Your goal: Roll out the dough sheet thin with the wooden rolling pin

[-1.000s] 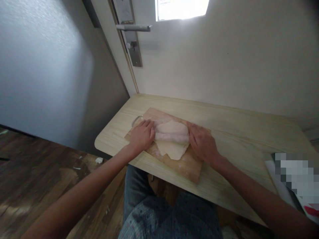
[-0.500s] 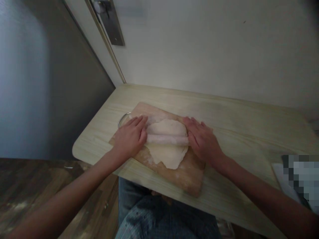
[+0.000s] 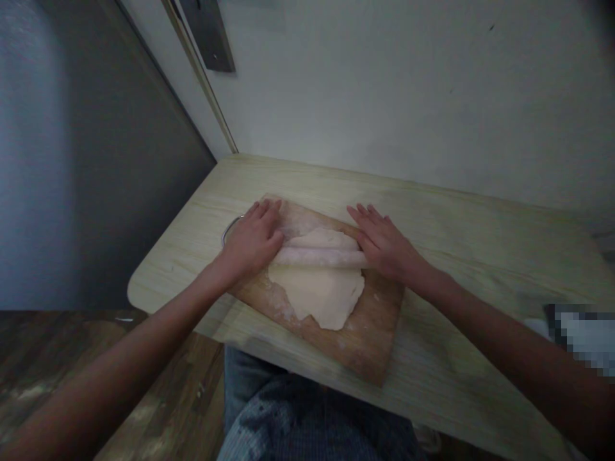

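A flour-dusted rolling pin (image 3: 321, 257) lies across a thin, irregular sheet of pale dough (image 3: 324, 294) on a wooden cutting board (image 3: 368, 349). My left hand (image 3: 257, 237) lies over the pin's left end, fingers stretched forward. Over the right end rests my right hand (image 3: 382, 243), its fingers extended and slightly apart. Both palms cover the pin's ends, so those are hidden. Most of the dough shows on the near side of the pin, with a smaller strip beyond it. Loose flour marks the board around the dough.
The board sits on a light wood-grain table (image 3: 480, 256) against a pale wall (image 3: 384, 83). Its metal handle (image 3: 229, 229) is at the left. A grey panel (image 3: 120, 160) stands to the left, and a blurred-out object (image 3: 583, 333) lies at the right.
Both hands and the rolling pin have moved forward, away from me, across the dough. More dough now shows on the near side. The view has shifted slightly.
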Tool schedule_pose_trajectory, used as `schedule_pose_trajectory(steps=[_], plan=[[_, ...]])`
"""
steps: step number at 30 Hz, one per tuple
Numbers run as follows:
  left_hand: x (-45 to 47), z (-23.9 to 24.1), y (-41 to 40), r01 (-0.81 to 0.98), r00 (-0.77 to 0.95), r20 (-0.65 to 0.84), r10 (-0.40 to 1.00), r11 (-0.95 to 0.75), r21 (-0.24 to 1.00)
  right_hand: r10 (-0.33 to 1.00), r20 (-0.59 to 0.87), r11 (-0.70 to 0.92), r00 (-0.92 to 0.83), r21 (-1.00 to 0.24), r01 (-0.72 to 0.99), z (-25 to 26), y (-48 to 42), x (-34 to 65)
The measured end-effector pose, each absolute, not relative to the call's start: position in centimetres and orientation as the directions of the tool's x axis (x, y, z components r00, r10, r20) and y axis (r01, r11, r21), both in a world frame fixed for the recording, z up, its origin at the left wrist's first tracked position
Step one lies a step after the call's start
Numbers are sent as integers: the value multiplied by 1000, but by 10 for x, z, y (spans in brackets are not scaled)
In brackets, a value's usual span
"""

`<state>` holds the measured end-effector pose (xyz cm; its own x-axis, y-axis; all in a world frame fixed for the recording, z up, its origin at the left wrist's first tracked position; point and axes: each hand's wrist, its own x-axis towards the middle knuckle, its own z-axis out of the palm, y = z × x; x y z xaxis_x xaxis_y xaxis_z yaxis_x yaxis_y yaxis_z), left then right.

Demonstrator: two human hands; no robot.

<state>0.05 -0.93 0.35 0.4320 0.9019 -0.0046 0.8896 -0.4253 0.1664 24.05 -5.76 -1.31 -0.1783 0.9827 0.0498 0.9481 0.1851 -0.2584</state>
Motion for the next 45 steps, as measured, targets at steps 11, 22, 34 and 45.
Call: schedule_pose_trajectory(steps=[11, 22, 34, 45], plan=[[3, 2, -27, 922, 375, 131, 918, -384, 49, 983, 141, 145, -117, -208, 967, -15, -63, 235], [-5, 0, -85, 905, 404, 243, 882, -424, 30, 924, 329, 243, -193, -118, 963, -14, -125, 224], [-4, 1, -83, 911, 384, 162, 909, -401, 92, 918, 328, 284, -224, -150, 947, -12, -127, 225], [-4, 1, -64, 906, 389, 113, 914, -402, 133, 946, 235, 279, -222, -250, 927, -7, -111, 228]])
